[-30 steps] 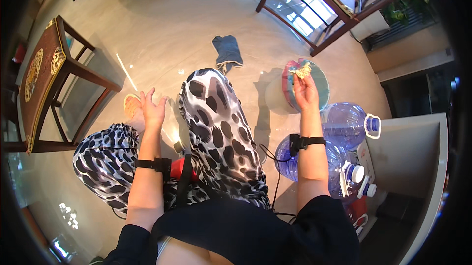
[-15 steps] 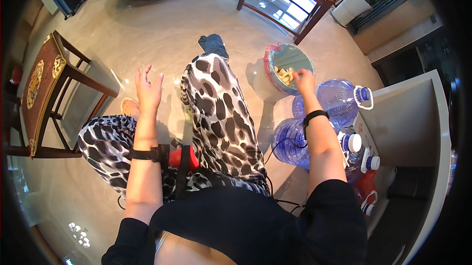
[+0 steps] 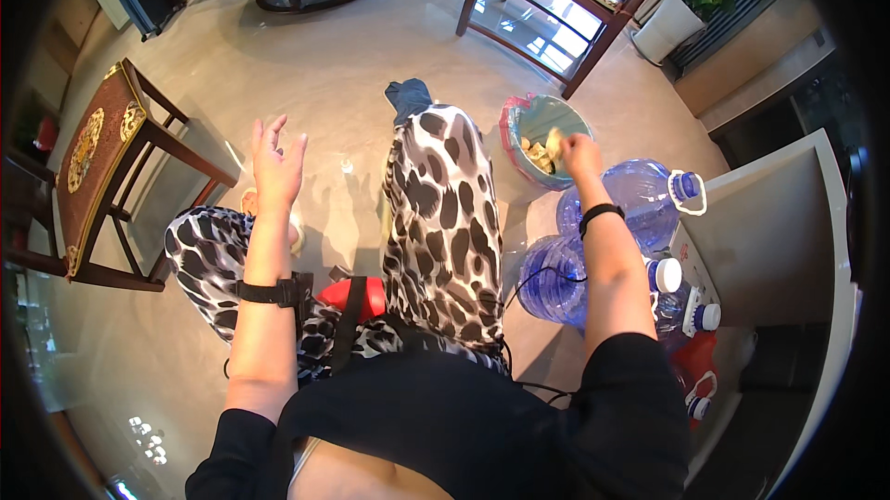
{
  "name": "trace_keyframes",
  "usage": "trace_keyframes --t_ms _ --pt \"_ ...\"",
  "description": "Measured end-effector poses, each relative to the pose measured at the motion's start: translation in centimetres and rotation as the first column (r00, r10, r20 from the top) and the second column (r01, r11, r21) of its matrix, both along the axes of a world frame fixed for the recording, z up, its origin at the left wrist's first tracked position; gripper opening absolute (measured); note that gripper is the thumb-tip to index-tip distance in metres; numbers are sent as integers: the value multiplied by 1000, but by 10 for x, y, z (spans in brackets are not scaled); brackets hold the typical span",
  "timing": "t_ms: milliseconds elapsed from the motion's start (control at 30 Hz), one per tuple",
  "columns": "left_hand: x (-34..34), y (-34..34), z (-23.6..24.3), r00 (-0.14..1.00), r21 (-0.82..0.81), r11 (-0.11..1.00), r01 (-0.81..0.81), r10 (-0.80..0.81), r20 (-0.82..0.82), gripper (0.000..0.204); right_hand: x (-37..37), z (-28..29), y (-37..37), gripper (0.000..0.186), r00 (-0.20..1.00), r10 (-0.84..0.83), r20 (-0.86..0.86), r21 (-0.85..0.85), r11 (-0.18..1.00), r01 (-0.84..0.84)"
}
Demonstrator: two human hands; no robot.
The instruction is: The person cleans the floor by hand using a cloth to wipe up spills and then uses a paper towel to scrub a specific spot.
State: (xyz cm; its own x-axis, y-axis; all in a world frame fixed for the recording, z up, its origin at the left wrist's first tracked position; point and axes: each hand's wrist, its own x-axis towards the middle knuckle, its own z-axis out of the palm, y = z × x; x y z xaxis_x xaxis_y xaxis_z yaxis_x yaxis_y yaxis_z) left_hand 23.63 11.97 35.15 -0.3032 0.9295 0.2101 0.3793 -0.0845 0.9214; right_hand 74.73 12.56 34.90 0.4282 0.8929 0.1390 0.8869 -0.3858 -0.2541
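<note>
My left hand (image 3: 277, 166) is raised over the floor in front of my left knee, its fingers spread and nothing in them. At the right, my right hand (image 3: 582, 157) reaches over the rim of a waste bin (image 3: 562, 113) lined with a pinkish bag. Its fingertips pinch a pale yellowish scrap (image 3: 554, 141), whose exact kind I cannot make out. More pale pieces (image 3: 533, 151) lie inside the bin. A red object (image 3: 356, 298) with a dark strap across it sits between my thighs.
Large clear blue-tinted water bottles (image 3: 640, 194) stand close by my right forearm, beside a pale cabinet panel (image 3: 769, 189). An upholstered stool (image 3: 107, 152) is at the left, a wooden chair (image 3: 528, 50) ahead. Farther off are a suitcase (image 3: 148, 0) and a potted plant (image 3: 672, 23).
The view has shifted slightly, so the surroundings sit a little lower and farther right. My right hand has turned a little at the bin, and the pale scrap now shows clearly at its fingertips.
</note>
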Motion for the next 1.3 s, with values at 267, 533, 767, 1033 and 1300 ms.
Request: trace_keyframes --t_ms 267,533,767,1033,1300 --pt "32 39 -13 985 6 988 156 -156 79 47 12 -24 3 21 995 99 -31 -154 983 -103" --pt "193 117 2 815 4 815 579 -579 -4 43 23 -27 31 11 582 58 -811 168 976 137" --pt "312 120 -4 545 -12 548 836 -834 -80 57 -13 -22 17 9 319 170 -932 295 868 399" --pt "360 139 -46 531 -203 518 831 -847 11 15 -14 -31 8 9 298 100 -949 253 805 536" --pt "377 142 -64 658 -154 645 748 -752 48 12 -10 -43 15 24 362 94 -928 280 816 506"
